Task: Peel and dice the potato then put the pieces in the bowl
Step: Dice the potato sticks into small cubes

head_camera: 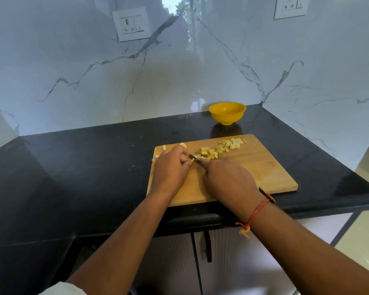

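A wooden cutting board (254,167) lies on the black counter. My left hand (170,169) curls over potato strips (191,161) at the board's left end and holds them down. My right hand (228,179) grips a knife (195,158), and only a short length of blade shows between the hands, right beside the strips. A trail of diced potato pieces (219,147) runs along the board's far edge toward the right. A few uncut pieces (164,147) lie beyond my left hand. The yellow bowl (227,113) stands behind the board, with nothing visible inside.
The black counter (83,167) stretches left of the board and ends at a front edge below my wrists. Marble walls enclose it at the back and right. Cabinet doors (179,262) lie beneath. Two wall sockets sit high up.
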{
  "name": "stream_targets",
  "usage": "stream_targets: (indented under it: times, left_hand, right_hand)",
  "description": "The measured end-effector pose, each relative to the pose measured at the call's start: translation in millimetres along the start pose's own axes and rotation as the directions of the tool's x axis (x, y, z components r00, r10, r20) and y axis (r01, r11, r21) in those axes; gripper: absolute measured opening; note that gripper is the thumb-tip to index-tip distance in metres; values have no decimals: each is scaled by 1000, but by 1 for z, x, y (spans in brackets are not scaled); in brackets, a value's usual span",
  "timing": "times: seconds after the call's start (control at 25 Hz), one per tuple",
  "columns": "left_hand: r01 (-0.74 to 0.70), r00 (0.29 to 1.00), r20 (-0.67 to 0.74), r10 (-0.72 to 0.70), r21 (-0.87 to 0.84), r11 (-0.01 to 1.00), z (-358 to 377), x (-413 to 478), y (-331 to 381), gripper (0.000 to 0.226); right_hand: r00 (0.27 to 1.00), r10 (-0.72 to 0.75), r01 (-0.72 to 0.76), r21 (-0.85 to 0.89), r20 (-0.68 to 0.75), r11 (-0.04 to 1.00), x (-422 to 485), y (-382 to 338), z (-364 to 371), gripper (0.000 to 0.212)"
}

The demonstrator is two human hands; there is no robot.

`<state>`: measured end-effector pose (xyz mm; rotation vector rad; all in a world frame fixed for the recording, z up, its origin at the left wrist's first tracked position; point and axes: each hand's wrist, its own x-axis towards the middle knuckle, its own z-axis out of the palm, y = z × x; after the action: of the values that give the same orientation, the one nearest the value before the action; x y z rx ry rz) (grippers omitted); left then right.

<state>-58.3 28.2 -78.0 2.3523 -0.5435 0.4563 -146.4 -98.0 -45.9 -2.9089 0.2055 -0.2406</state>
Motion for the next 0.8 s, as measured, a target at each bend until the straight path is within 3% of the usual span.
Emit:
stream_targets:
  times: [0.48,0.8]
  left_hand:
    - [32,999,-44,-31,19,999,-1,0,1,22]
    - [54,998,-22,-55,-2,999,-2,-1,3,24]
  right_hand:
    - [998,-52,53,-66,20,996,-36,22,-13,53]
    - [992,-51,52,2,-119,999,-27,7,-8,51]
